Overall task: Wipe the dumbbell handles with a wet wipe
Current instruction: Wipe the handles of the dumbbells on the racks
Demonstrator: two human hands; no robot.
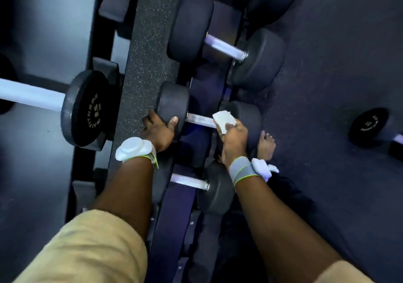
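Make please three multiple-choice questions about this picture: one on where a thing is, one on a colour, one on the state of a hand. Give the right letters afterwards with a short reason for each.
1. Where is the wet wipe?
A. on the floor
B. on the dumbbell handle
C. on the barbell plate

2. What colour is the wet wipe?
A. white
B. blue
C. yellow

3. What is the left hand doing?
A. hanging free
B. holding the wet wipe
C. gripping a dumbbell head

Answers:
1 B: the right hand holds it against the metal bar, at the end away from the left hand.
2 A: it shows plainly white.
3 C: its fingers and thumb curl round the dark head.
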